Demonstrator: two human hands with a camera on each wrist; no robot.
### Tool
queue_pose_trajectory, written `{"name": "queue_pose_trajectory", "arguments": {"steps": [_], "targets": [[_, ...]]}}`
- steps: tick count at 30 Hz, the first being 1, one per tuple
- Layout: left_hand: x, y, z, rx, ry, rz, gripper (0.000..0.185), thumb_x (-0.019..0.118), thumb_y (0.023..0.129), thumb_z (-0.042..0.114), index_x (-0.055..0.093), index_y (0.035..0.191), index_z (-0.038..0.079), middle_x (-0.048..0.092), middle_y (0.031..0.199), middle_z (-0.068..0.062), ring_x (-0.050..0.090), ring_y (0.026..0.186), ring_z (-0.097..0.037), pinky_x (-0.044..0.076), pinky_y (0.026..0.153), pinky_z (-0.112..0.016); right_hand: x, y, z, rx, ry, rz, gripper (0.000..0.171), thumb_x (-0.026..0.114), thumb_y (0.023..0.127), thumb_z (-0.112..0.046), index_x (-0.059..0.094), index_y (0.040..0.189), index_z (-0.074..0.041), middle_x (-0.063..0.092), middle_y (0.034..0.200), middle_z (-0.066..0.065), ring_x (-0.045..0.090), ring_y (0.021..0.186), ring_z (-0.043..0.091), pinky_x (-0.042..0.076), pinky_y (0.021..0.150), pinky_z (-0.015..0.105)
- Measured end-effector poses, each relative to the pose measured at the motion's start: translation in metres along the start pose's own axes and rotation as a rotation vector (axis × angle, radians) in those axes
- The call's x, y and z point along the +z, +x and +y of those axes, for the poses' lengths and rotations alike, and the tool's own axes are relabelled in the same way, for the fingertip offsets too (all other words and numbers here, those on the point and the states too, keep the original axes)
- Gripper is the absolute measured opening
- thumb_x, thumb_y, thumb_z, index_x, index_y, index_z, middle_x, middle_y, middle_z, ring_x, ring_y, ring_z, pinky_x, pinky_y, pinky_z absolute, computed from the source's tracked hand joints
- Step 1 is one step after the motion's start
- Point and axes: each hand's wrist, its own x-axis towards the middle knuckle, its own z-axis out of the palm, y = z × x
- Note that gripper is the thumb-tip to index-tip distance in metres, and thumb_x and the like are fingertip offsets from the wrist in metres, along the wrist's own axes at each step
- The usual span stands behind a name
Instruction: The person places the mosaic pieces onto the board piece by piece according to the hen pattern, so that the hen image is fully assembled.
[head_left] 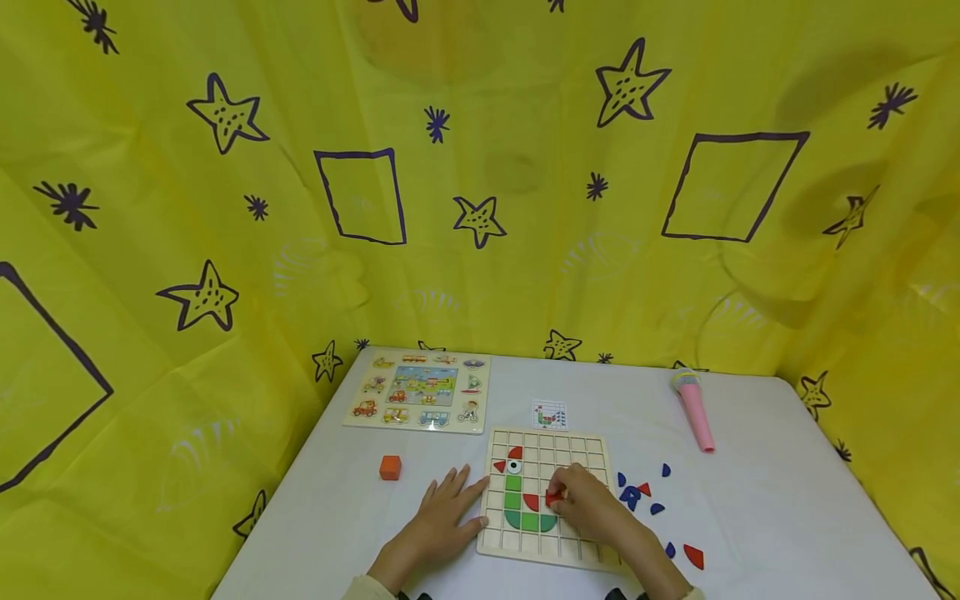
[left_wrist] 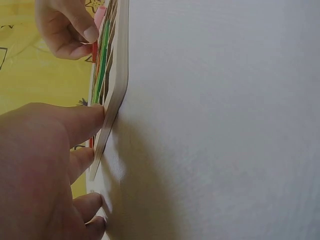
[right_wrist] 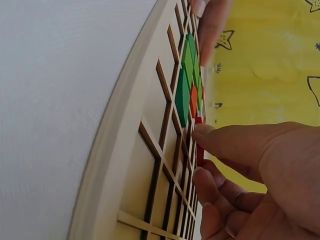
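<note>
Pinching a small red piece (head_left: 553, 498), your right hand (head_left: 592, 507) lies over the middle of the wooden grid board (head_left: 592, 454), fingers curled down, wrist running off toward the lower right.

- Right hand: thumb and forefinger closed on the red piece, held at a cell just right of the green pieces (head_left: 525, 515). The head view does not show whether the piece is seated in its cell.
- Left hand (head_left: 442, 521): flat on the white table (head_left: 765, 517), fingers spread and straight, fingertips touching the board's left edge. It holds nothing.
- The two hands are apart, one on each side of the green pieces.
- Board contents, head view: red pieces and a black-and-white eye piece (head_left: 514, 467) near the top left, green pieces below them.

Right wrist view: shows the board (right_wrist: 130, 165) edge-on, its raised lattice, the green pieces (right_wrist: 184, 85) and your fingertips (right_wrist: 205, 132) closing on the red piece (right_wrist: 199, 152), detail the head view leaves too small.

Left wrist view: shows your left thumb (left_wrist: 82, 120) pressed against the board's rim (left_wrist: 117, 80), with your right hand (left_wrist: 67, 27) beyond.

Head view only: loose blue and red pieces (head_left: 637, 493) right of the board, an orange cube (head_left: 390, 467), a pattern card (head_left: 550, 414), a vehicle puzzle (head_left: 420, 390), a pink toy microphone (head_left: 693, 408).
</note>
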Motion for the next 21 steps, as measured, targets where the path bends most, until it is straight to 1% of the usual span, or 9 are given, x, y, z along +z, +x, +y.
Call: {"name": "queue_pose_trajectory", "arguments": {"steps": [8, 13, 17, 19, 21], "targets": [[-0.0005, -0.0008, 0.0009, 0.001, -0.008, -0.006, 0.063, 0.061, 0.103, 0.049, 0.046, 0.161, 0.030, 0.032, 0.172, -0.013, 0.021, 0.161, -0.041, 0.013, 0.128, -0.069, 0.0004, -0.0012, -0.0008, -0.042, -0.011, -0.035, 0.009, 0.074, 0.095, -0.003, 0.069, 0.098, -0.010, 0.056, 0.094, 0.002, 0.054, 0.087, 0.018, 0.050, 0.074, 0.029], [-0.0012, -0.0014, 0.0013, 0.001, -0.004, -0.004, 0.063, 0.062, 0.103, 0.049, 0.046, 0.161, 0.030, 0.032, 0.172, -0.013, 0.021, 0.161, -0.040, 0.013, 0.127, -0.069, 0.0008, 0.0014, 0.0009, -0.054, -0.029, -0.053, 0.003, 0.072, 0.097, -0.007, 0.070, 0.098, -0.008, 0.057, 0.095, 0.000, 0.054, 0.088, 0.017, 0.051, 0.076, 0.030], [-0.0017, -0.0019, 0.0017, -0.003, -0.012, -0.003, 0.063, 0.062, 0.103, 0.048, 0.046, 0.161, 0.030, 0.031, 0.172, -0.012, 0.021, 0.161, -0.040, 0.013, 0.128, -0.069, 0.0011, 0.0030, 0.0014, -0.065, -0.039, -0.051, 0.007, 0.071, 0.098, -0.005, 0.070, 0.094, -0.012, 0.058, 0.094, -0.001, 0.054, 0.088, 0.017, 0.052, 0.076, 0.030], [-0.0018, -0.0020, 0.0019, -0.007, -0.014, -0.006, 0.063, 0.062, 0.103, 0.049, 0.046, 0.161, 0.031, 0.031, 0.173, -0.012, 0.021, 0.161, -0.040, 0.012, 0.128, -0.068, 0.0010, 0.0031, 0.0009, -0.079, -0.043, -0.048, 0.013, 0.070, 0.097, -0.002, 0.070, 0.093, -0.015, 0.059, 0.093, -0.002, 0.054, 0.088, 0.017, 0.051, 0.076, 0.030], [-0.0017, -0.0021, 0.0019, -0.010, -0.016, -0.006, 0.063, 0.062, 0.103, 0.049, 0.045, 0.161, 0.031, 0.031, 0.173, -0.012, 0.020, 0.162, -0.040, 0.012, 0.128, -0.068, 0.0009, 0.0029, 0.0006, -0.095, -0.047, -0.047, 0.014, 0.071, 0.096, -0.002, 0.070, 0.093, -0.015, 0.059, 0.093, -0.002, 0.053, 0.087, 0.017, 0.050, 0.075, 0.029]]}}
